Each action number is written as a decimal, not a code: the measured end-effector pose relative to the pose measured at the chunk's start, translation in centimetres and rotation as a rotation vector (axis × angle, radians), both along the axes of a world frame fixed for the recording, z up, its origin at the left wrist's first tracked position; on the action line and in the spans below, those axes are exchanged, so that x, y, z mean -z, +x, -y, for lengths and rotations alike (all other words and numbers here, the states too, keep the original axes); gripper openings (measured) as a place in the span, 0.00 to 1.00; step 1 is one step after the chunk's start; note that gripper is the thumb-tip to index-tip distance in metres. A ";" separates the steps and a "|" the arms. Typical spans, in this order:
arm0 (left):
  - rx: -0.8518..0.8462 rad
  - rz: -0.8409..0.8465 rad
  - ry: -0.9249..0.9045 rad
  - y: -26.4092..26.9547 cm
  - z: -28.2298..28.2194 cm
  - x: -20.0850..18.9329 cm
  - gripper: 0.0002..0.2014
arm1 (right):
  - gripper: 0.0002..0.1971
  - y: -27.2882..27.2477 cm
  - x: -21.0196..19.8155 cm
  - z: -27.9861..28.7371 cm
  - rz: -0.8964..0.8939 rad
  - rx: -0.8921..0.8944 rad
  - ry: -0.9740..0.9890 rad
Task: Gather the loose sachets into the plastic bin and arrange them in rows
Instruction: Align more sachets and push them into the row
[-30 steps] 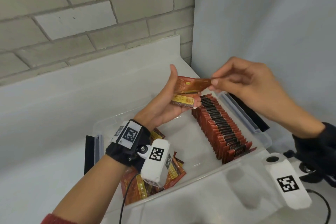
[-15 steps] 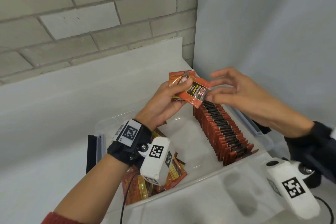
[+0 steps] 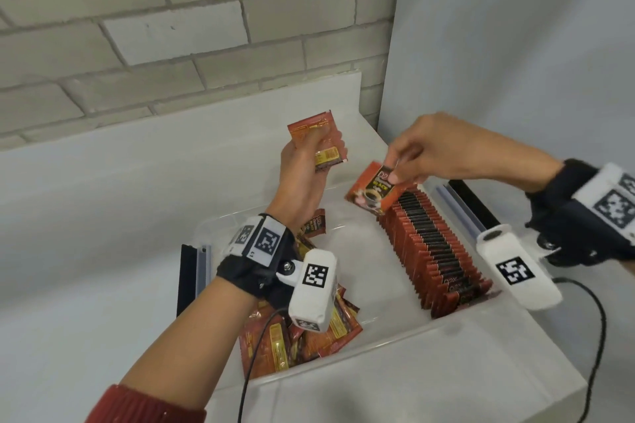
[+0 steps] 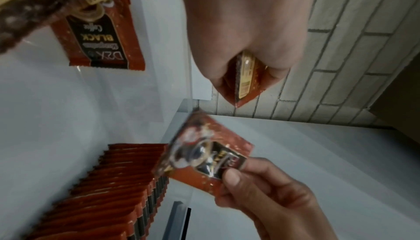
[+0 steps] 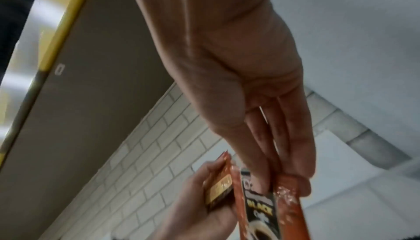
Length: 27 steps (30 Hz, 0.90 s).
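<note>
My left hand (image 3: 302, 161) is raised above the clear plastic bin (image 3: 395, 343) and grips a red-orange sachet (image 3: 318, 142) upright, back side showing; the left wrist view has that sachet (image 4: 246, 80) edge-on between palm and thumb. My right hand (image 3: 422, 154) pinches a second sachet (image 3: 378, 194) by its top edge, front face up, just over the far end of the row of standing sachets (image 3: 436, 251) along the bin's right side. In the right wrist view the fingertips (image 5: 261, 181) clamp this sachet (image 5: 268, 211). Several loose sachets (image 3: 302, 336) lie heaped in the bin's near left corner.
The bin stands on a white table (image 3: 86, 233) against a brick wall (image 3: 171, 27), with a white panel (image 3: 515, 45) to the right. Black and grey lid strips (image 3: 192, 271) lie beside the bin. A black cable (image 3: 598, 336) runs along the table's right edge.
The hands have parted: the right hand took the front-facing sachet from the left and carried it down to the row's far end. The left hand keeps one sachet and has lifted slightly.
</note>
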State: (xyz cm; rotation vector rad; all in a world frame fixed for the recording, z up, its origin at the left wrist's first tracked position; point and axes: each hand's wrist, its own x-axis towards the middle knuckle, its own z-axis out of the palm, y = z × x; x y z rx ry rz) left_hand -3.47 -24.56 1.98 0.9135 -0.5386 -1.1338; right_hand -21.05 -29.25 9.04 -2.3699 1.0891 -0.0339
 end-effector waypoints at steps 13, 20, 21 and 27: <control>0.044 -0.110 0.044 0.2 0.0 0.2 0.07 | 0.11 6.0 3.5 0.2 -0.376 -0.354 -0.275; 0.041 -0.139 0.050 0.1 -0.1 -0.1 0.08 | 0.12 6.0 4.4 0.1 -0.399 -0.322 -0.214; 0.040 -0.138 0.049 0.1 -0.1 -0.1 0.08 | 0.12 5.9 4.5 0.1 -0.397 -0.316 -0.214; 0.046 -0.164 0.054 0.1 -0.1 -0.2 0.08 | 0.11 5.6 4.8 0.1 -0.366 -0.304 -0.236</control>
